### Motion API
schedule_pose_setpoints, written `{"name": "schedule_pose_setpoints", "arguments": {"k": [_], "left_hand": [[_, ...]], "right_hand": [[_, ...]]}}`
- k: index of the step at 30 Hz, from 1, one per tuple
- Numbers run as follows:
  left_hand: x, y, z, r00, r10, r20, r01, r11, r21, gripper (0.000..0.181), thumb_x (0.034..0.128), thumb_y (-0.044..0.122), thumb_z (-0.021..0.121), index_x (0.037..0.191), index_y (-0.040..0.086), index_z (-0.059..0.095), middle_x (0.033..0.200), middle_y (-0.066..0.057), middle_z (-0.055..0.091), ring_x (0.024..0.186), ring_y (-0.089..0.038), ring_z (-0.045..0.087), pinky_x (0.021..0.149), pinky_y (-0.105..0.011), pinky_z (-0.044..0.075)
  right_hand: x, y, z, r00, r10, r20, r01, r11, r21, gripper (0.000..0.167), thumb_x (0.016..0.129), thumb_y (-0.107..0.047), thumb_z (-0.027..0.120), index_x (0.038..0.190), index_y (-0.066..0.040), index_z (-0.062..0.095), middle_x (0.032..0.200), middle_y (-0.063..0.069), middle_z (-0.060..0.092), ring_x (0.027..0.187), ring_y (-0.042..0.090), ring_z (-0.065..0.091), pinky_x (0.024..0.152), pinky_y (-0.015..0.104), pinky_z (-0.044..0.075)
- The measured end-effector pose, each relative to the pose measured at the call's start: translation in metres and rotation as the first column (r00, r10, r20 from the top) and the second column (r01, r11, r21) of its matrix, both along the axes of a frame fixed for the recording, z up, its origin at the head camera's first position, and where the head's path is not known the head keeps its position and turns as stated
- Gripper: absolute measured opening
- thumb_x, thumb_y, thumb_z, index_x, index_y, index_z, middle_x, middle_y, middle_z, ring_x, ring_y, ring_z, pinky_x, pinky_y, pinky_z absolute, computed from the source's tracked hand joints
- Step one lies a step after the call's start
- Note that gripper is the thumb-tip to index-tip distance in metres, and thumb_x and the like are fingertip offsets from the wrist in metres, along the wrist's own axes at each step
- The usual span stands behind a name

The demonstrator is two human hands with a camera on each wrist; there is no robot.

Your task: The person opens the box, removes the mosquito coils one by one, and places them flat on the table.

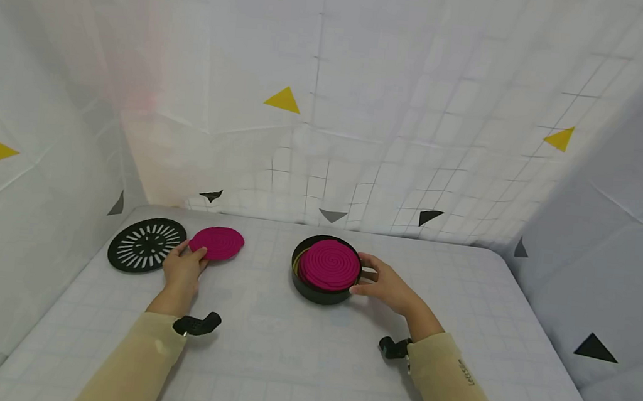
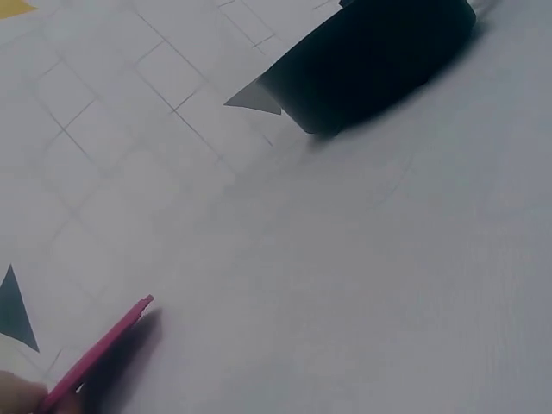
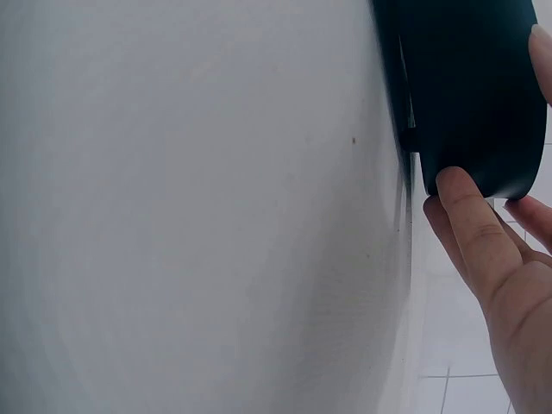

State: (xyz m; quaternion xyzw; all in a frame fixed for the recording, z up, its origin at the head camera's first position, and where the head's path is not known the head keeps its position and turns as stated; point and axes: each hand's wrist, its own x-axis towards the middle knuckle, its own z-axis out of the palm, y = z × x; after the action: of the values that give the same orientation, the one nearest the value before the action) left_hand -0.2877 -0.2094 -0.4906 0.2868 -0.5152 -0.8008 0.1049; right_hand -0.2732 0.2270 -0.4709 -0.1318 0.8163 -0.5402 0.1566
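My left hand pinches a flat magenta spiral disc by its near left edge, between thumb and fingers; the left wrist view shows the disc edge-on, tilted, with a shadow beside it. At the centre, a dark round container stands on the table, with magenta spiral discs stacked inside and a thin yellowish rim showing at the left. My right hand holds the container's right side, thumb toward the front. Its fingers lie against the dark wall in the right wrist view.
A black slotted disc lies at the table's left, just beside my left hand. White cloth walls with yellow and dark triangles stand behind and on both sides of the white table.
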Motion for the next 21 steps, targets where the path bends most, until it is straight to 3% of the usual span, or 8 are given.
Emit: {"name": "schedule_pose_setpoints", "arguments": {"k": [9,21], "left_hand": [[0.007,0.000,-0.002,0.999,-0.039,-0.007,0.038,0.995,-0.088,0.069,0.0943,-0.011,0.058,0.155,0.007,0.031,0.150,-0.021,0.042,0.129,-0.026,0.053,0.097,-0.027,0.051],[0.016,-0.005,-0.001,0.988,-0.152,-0.002,0.149,0.969,-0.196,0.071,0.0955,-0.013,0.054,0.158,0.004,0.024,0.151,-0.024,0.039,0.137,-0.028,0.045,0.102,-0.029,0.047]], "right_hand": [[0.000,0.000,-0.003,1.000,-0.002,-0.007,0.002,1.000,0.005,0.096,0.082,-0.017,0.085,0.157,-0.006,0.026,0.160,0.017,0.029,0.141,0.041,0.038,0.112,0.053,0.037],[0.000,0.001,-0.002,1.000,0.001,-0.009,-0.001,1.000,0.003,0.095,0.084,-0.014,0.083,0.158,-0.005,0.023,0.161,0.018,0.027,0.141,0.042,0.037,0.111,0.054,0.036]]}}
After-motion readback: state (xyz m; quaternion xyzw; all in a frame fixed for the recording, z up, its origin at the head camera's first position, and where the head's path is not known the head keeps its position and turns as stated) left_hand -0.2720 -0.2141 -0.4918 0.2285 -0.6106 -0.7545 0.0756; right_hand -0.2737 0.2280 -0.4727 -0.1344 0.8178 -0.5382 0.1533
